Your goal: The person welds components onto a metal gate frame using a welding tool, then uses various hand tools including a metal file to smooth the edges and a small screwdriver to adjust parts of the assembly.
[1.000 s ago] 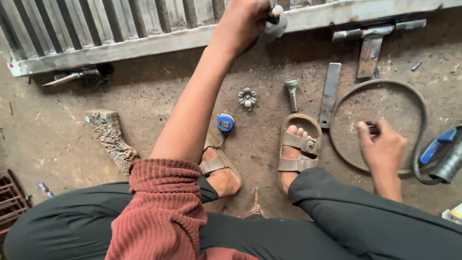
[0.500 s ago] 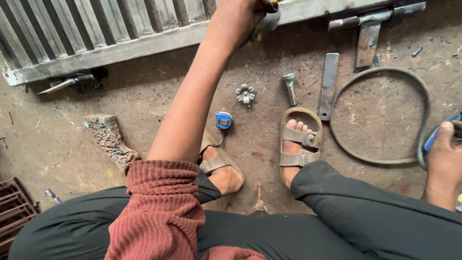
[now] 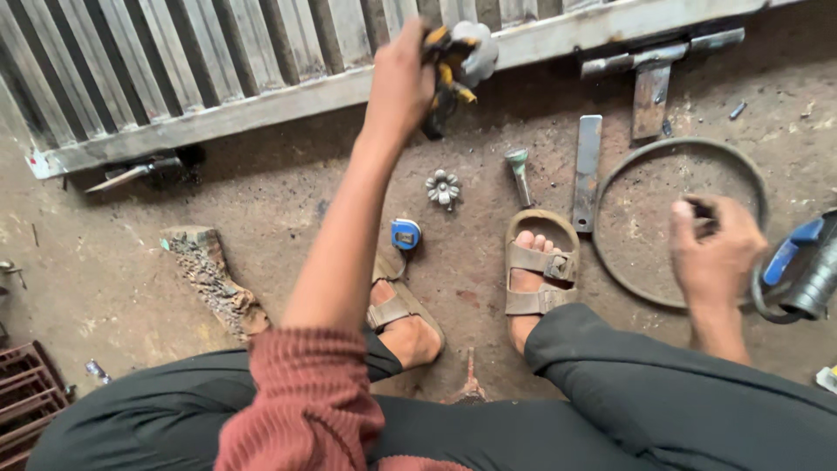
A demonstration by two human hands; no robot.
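My left hand (image 3: 403,78) is stretched forward and shut on a yellow and black hand tool (image 3: 453,57) with a grey rounded head. It holds the tool just in front of the bottom rail of a grey metal gate (image 3: 218,109) that lies on the ground. My right hand (image 3: 715,253) hovers over the right side of a thin metal ring (image 3: 663,146). It pinches a small dark object (image 3: 700,209) in its fingertips. I cannot tell what that object is. My sandalled feet (image 3: 536,270) rest on the dirt floor between the hands.
A blue tape measure (image 3: 405,234), a metal flower ornament (image 3: 443,187), a bolt (image 3: 519,170) and a flat steel bar (image 3: 588,170) lie ahead of my feet. A blue and grey power tool (image 3: 806,266) lies at the right edge, a rough wooden block (image 3: 209,279) at the left.
My right hand moved out to the right by the blue tool, then came back over the ring with the small dark object. My left hand still holds the tool at the gate.
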